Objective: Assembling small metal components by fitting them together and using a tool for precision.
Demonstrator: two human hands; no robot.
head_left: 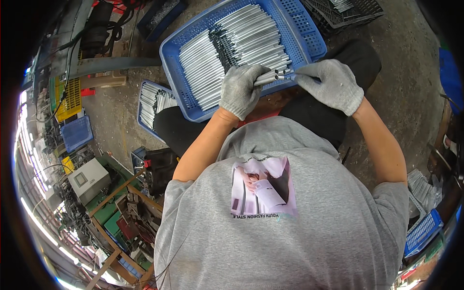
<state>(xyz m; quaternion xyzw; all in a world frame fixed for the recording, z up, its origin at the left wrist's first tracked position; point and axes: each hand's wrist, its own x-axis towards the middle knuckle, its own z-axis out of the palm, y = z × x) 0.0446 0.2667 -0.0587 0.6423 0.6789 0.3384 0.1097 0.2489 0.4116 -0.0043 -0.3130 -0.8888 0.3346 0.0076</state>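
My left hand (240, 89), in a grey knit work glove, is closed around a few silvery metal tubes (266, 79). Their dark open ends point toward my right hand (331, 84), gloved the same way. The right thumb and fingertips come together right at those tube ends; whether they pinch a tube or some small piece, I cannot make out. Beneath both hands lies a large blue plastic basket (166, 63), which holds two rows of similar metal tubes (251, 36). Dark ends of the tubes meet along the middle between the rows.
A smaller blue basket of tubes (145, 104) sits on the floor at left, beside my knee. Beyond the large basket, at right, stands a black crate (345, 17). A metal beam (116, 65) reaches in from the left. A grey box-shaped device (88, 180) stands at lower left.
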